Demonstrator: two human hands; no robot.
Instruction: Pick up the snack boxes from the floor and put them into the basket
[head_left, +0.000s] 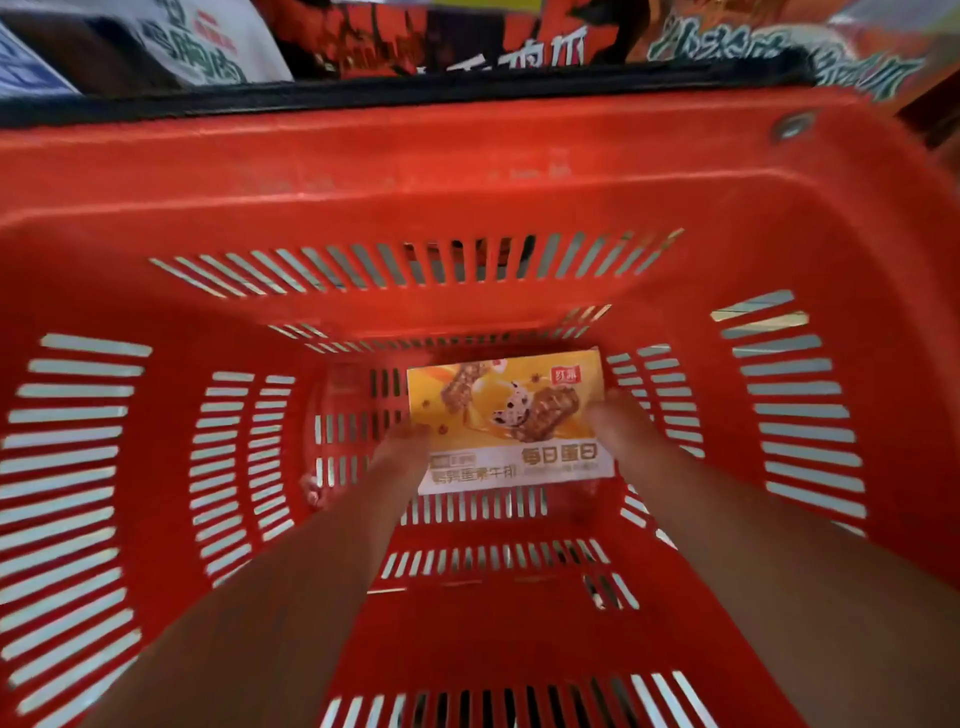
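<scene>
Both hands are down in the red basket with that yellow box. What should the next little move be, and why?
Probably let go and lift out. The yellow snack box lies face-up, low in the red basket, with the left hand and right hand at its sides. Whether it touches bottom is unclear.

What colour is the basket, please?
Red basket with slotted walls, seen clearly in the head view.

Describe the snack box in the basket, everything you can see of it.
The snack box is a flat yellow-orange carton, seemingly cardboard, printed with snack bars above a white strip of lettering. It lies face up, low inside the red slatted basket. The left hand and right hand grip its two sides.
</scene>
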